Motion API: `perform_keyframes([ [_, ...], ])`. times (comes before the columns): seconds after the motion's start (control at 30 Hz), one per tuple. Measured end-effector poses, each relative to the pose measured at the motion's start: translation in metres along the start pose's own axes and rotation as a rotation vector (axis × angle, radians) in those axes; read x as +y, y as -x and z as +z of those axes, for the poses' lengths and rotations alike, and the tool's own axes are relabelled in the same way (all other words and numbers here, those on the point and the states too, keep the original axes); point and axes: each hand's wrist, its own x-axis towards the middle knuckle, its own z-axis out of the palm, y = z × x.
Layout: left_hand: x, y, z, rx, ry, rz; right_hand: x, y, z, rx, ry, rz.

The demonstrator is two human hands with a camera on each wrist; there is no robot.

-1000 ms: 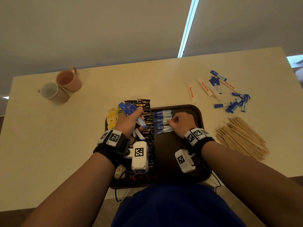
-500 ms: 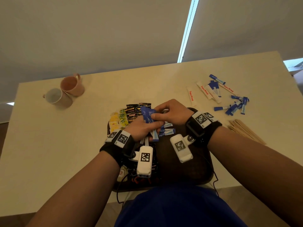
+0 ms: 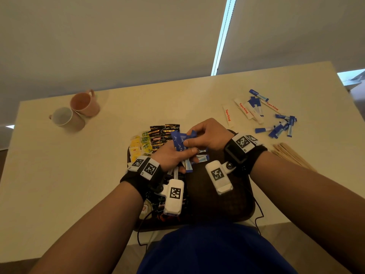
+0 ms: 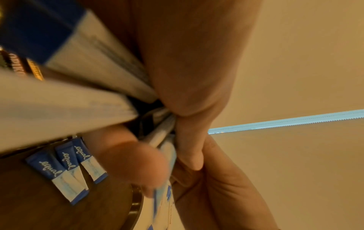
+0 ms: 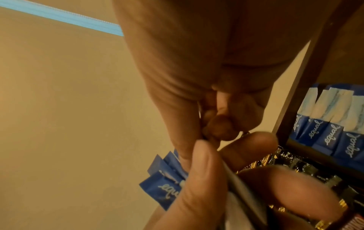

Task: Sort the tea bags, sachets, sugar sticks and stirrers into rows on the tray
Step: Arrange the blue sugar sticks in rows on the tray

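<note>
My left hand (image 3: 184,155) grips a bundle of blue-and-white "equal" sachets (image 3: 179,142) above the dark brown tray (image 3: 233,196). My right hand (image 3: 190,137) meets it from the right, its thumb and fingers pinching one blue sachet (image 3: 192,133) at the top of the bundle. More blue sachets (image 3: 202,157) lie in a row on the tray under the hands, also in the left wrist view as blue sachets (image 4: 65,168) and in the right wrist view (image 5: 331,124). Black Kopiko sachets (image 3: 162,135) and yellow tea bags (image 3: 138,148) lie at the tray's left.
On the table to the right lie loose blue sachets (image 3: 280,128), white Tapa King sugar sticks (image 3: 228,115) and a pile of wooden stirrers (image 3: 292,155). Two mugs (image 3: 79,109) stand at the back left. Wrist camera cables hang over the tray's near edge.
My right hand has lifted off the row on the tray and come to the bundle. My left hand has moved right with the bundle to meet it.
</note>
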Motion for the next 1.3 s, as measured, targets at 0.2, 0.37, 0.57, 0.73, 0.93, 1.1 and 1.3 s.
perform_keyframes([
  [0.2, 0.001, 0.000, -0.001, 0.094, 0.074, -0.039, 0.003, 0.001, -0.004, 0.141, -0.058, 0.009],
  [0.37, 0.002, -0.002, -0.002, 0.172, 0.079, -0.004, 0.007, -0.001, 0.001, 0.142, -0.269, 0.042],
  [0.57, 0.011, 0.004, -0.001, 0.171, 0.095, 0.019, 0.006, 0.005, -0.001, 0.050, -0.487, 0.056],
  [0.73, 0.009, 0.003, 0.002, 0.138, 0.147, 0.000, 0.014, -0.002, 0.001, 0.172, -0.364, 0.096],
  [0.93, 0.003, -0.006, -0.002, 0.321, 0.277, -0.116, 0.016, -0.004, 0.006, 0.291, -0.391, 0.081],
  [1.1, -0.004, -0.010, -0.012, 0.451, 0.299, -0.175, 0.021, 0.000, -0.007, 0.386, -0.299, 0.091],
  [1.3, -0.009, -0.011, -0.020, 0.467, 0.290, -0.183, 0.059, 0.000, 0.005, -0.057, 0.778, 0.106],
])
